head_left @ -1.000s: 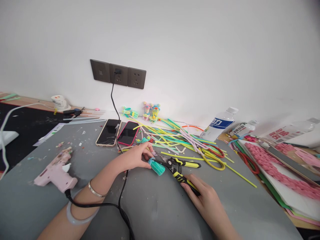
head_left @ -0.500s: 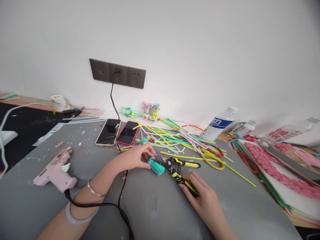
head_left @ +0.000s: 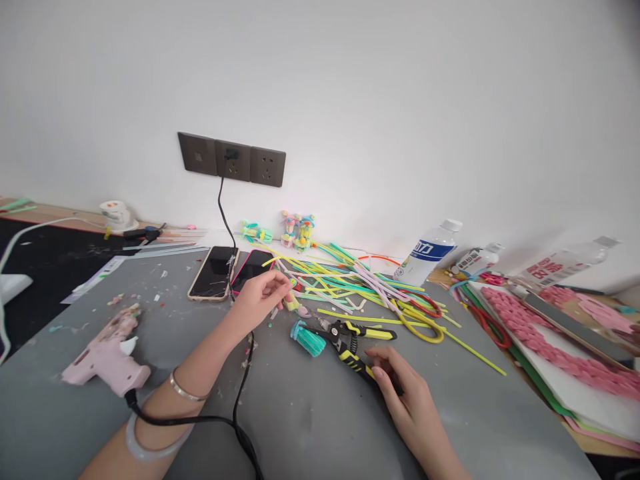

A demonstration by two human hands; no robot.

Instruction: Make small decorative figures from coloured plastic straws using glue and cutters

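Note:
My left hand (head_left: 263,298) is above the table by the phones, its fingers curled together beside a small green and yellow piece (head_left: 291,285). Whatever is pinched in them is hidden. Around the lower handle of black and yellow pliers (head_left: 353,343) curl the fingers of my right hand (head_left: 407,393). The pliers lie with their handles spread and spring showing. Next to their jaws is a teal fuzzy bundle (head_left: 309,340) with a blue band at its top, touched by neither hand.
A pink glue gun (head_left: 107,357) lies left, its black cable (head_left: 200,420) passing under my left forearm. Two phones (head_left: 213,273) lie behind my left hand. Coloured pipe cleaners (head_left: 360,283) spread at the back, near small fuzzy figures (head_left: 305,232). Bottles (head_left: 429,253) stand at right.
My left hand has let go of the teal bundle and moved up and left, towards the green and yellow piece. The bundle stays by the pliers' jaws. My right hand remains at the handle.

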